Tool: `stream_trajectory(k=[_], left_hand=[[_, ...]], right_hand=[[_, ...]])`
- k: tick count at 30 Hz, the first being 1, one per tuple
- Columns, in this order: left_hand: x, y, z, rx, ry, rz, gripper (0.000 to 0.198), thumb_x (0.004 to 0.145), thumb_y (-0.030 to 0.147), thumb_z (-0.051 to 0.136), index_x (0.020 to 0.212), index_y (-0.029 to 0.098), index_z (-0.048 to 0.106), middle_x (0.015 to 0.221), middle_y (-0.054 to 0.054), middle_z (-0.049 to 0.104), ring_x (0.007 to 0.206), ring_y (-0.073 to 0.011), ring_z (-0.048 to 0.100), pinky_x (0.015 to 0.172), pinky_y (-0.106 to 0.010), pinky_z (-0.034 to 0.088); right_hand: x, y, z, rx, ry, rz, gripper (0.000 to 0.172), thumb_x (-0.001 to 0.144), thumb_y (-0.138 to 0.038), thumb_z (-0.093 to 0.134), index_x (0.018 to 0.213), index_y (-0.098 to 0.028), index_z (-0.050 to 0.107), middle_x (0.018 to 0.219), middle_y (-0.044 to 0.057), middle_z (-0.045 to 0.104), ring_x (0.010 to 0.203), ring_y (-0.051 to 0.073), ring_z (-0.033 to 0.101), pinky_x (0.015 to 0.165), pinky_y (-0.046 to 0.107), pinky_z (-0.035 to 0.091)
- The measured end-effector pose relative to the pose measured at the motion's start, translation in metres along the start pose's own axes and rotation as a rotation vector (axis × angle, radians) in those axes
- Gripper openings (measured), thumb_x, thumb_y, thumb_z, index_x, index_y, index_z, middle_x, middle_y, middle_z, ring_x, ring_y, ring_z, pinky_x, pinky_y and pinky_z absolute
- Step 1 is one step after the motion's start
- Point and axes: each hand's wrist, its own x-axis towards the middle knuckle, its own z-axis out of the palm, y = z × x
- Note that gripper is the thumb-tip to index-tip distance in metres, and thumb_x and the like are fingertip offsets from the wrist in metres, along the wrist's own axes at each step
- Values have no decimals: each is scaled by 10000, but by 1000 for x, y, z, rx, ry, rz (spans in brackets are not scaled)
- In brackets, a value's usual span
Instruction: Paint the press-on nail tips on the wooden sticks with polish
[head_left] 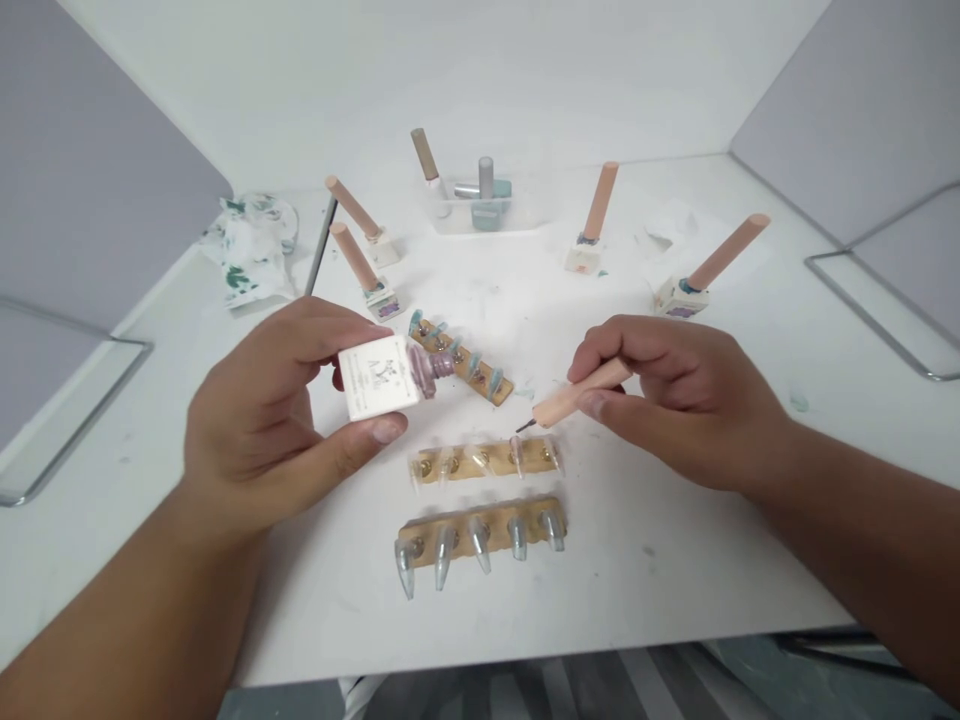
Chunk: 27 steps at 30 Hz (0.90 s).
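Note:
My left hand [277,410] grips a white square nail polish bottle [379,378], tilted on its side. Its uncapped neck, smeared with mauve polish, points right. In my right hand [660,390] is a peach-coloured nail polish brush [574,393], its thin dark tip just above a wooden strip [466,466] of clear false nails. One nail [517,455] below the tip looks faintly pink. Nearer me lies a second wooden strip [465,535] with several silvery, glittery nails. A third strip [476,370] with teal nails sits diagonally behind, partly hidden by the bottle.
Several peach-capped bottles stand behind my hands, such as one at left [360,262] and one at right [596,220]. A clear plastic box [517,212] holds more bottles at the back. Stained tissue [255,245] lies far left; metal bars [82,420] flank the table.

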Motion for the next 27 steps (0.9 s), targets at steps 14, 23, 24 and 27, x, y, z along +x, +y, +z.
stream_trajectory(k=[14,23,24,27], left_hand=[[0,3,3,13,28,-60,542,747,140,773,1261,256,647,948,-46,740,823,-209,625,661,-354,464],[0,2,1,-12,12,-35,583,723,85,772,1272,234,648,965,-53,734,805,-203,624,644,-349,465],[0,1,1,-9,9,-32,586,723,83,770,1274,237,647,963,-50,732,807,-200,620,649,-347,464],[-1,1,0,-12,5,-13,589,727,71,763,1282,229,643,956,-51,724,825,-198,613,663,-342,455]], right_hand=[[0,-1,0,-37,-18,-130,90,795,-116,562,816,-202,579,644,-40,625,551,87,521,499,219,415],[-2,0,0,-171,22,-79,101,787,-120,581,797,-219,564,679,-24,643,561,108,543,503,254,409],[-2,0,-1,-131,20,-84,107,791,-119,581,809,-223,563,685,-25,647,563,111,546,508,260,417],[-3,0,-2,-13,-61,-129,120,801,-112,569,846,-223,563,675,-36,634,549,101,530,507,261,416]])
